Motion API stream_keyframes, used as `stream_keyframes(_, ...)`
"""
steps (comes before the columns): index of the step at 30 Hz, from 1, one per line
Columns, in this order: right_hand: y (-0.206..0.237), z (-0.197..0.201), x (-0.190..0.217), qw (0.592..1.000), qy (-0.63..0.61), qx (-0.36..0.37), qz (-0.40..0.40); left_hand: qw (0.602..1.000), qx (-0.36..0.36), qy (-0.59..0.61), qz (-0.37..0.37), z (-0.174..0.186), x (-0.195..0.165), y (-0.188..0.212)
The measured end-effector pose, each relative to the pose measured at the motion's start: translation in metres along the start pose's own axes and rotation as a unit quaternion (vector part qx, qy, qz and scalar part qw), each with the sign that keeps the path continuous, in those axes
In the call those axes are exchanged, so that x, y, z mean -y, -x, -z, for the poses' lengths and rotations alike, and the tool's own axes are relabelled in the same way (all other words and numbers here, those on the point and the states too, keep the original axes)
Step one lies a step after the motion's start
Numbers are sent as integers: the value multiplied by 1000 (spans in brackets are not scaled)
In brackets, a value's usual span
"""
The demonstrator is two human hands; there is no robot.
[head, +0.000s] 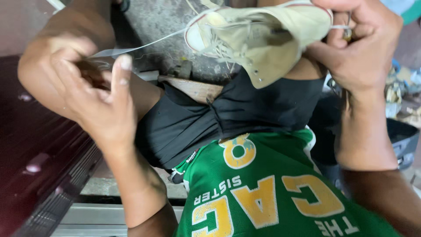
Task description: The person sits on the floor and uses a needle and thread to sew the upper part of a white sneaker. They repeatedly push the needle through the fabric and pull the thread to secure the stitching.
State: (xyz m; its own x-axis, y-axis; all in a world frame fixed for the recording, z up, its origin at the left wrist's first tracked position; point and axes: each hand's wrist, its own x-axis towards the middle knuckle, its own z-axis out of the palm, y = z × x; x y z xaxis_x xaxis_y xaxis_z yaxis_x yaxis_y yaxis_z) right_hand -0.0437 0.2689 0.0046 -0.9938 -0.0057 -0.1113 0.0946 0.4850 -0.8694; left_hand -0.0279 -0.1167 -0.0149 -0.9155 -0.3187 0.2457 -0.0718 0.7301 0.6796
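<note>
Thread (144, 41) – thin, white – runs taut from your left hand (83, 87), pinched shut on it, to the beige canvas sneaker (267, 39) clamped in your right hand (359, 48) – jerk and it likely snaps.

beige shoe (267, 39) with red-trimmed white sole by the right hand (364, 48), white thread (144, 43), black shorts (228, 114), green shirt (272, 193) with yellow letters

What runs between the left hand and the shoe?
In the head view, a thin pale thread stretches taut from the left hand to the toe of the beige shoe, which the right hand holds.
</note>
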Motion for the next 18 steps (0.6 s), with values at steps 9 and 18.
stream_keyframes(9, 1, -20, 7, 998, -8, 38, 49, 951, 173, 90, -238, -44, -102, 38)
stream_keyframes(18, -6, -63, 40, 993, 14, 61, 104, 903, 358, 226, -79, -100, -56, 15)
